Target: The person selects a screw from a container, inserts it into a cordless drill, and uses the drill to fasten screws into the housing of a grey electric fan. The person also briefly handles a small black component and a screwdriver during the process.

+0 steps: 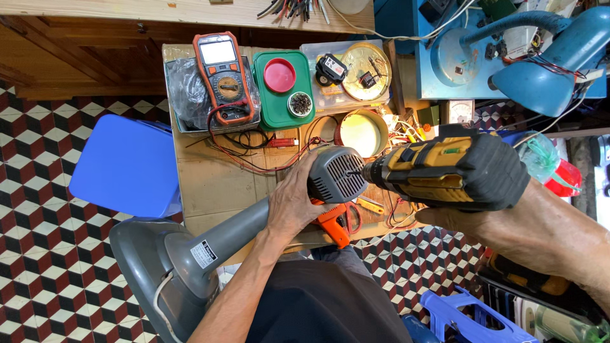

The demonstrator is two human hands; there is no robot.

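Note:
My left hand (293, 198) grips the grey motor housing (340, 173) of a standing fan, whose grey pole (225, 236) runs down-left to its round base (149, 267). In my right hand (473, 219) is a yellow and black cordless drill (451, 170), held level with its tip pressed against the vented back of the housing. An orange-handled tool (337, 223) lies under the housing, by my left hand.
The small cardboard-topped table (210, 181) holds an orange multimeter (222, 76) with red leads, a green tray (283, 89) with a red lid, round tins (362, 130), small parts. A blue stool (124, 166) stands left, a blue lamp (546, 57) at upper right. Checkered floor surrounds.

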